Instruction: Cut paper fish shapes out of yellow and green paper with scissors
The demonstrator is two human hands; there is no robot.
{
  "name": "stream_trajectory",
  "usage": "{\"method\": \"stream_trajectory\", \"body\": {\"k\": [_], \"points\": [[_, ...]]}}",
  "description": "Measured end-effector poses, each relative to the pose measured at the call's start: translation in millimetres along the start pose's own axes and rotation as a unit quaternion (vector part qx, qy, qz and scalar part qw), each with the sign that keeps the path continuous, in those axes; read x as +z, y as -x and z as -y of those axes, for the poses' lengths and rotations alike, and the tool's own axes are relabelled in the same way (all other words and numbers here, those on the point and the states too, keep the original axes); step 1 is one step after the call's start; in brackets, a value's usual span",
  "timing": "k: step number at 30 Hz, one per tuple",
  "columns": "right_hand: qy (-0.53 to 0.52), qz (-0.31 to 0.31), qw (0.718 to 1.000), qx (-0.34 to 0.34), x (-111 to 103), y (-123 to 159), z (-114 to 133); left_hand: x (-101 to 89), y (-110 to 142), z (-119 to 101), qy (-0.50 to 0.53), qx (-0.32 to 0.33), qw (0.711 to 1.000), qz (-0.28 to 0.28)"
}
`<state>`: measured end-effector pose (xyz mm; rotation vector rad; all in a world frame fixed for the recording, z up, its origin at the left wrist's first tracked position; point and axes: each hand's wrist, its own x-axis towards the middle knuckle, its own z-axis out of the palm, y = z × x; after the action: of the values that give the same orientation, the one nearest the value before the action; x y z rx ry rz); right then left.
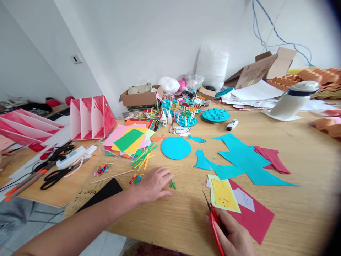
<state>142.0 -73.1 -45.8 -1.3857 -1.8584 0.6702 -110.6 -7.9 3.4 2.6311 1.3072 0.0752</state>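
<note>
My right hand (231,233) is closed around red-handled scissors (211,213), their thin dark blades pointing away from me. Beside the blades lie a yellow paper with a drawn fish (222,192) and a dark red sheet (257,218) bearing a small pale paper piece (243,199). On the table, my left hand (156,183) rests palm down with the thumb apart from the fingers. Small green paper curls (172,184) lie by its fingertips, and a pile of mixed curls (135,179) sits by its wrist. Beyond it is a blue paper circle (176,147).
Blue paper scraps (245,158) spread to the right. Stacked coloured sheets (129,140), green and yellow strips (144,156), a stick (112,176) and a black phone-like slab (102,193) lie left. Glue bottles (163,119), finished blue crafts (215,115) and a white jug (290,99) stand behind.
</note>
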Motion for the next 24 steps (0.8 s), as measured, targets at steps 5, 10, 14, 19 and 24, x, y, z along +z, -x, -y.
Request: {"method": "stream_trajectory", "body": {"k": [5, 10, 14, 19, 24], "points": [[-0.013, -0.018, 1.0, 0.019, 0, 1, 1, -1.8, -6, -16, 0.023, -0.115, 0.993, 0.009], [-0.021, -0.019, 0.999, 0.025, 2, 2, 2, 5.5, -14, -25, 0.05, -0.158, 0.986, 0.014], [-0.032, -0.038, 0.998, 0.032, 4, 3, 3, 8.1, -17, -25, 0.062, -0.164, 0.984, 0.017], [-0.028, -0.023, 0.999, 0.023, 1, 1, 3, 8.9, -21, -26, 0.06, -0.169, 0.984, 0.018], [-0.022, -0.021, 0.999, 0.017, 1, 1, 3, 8.0, -21, -28, 0.065, -0.163, 0.984, 0.025]]}}
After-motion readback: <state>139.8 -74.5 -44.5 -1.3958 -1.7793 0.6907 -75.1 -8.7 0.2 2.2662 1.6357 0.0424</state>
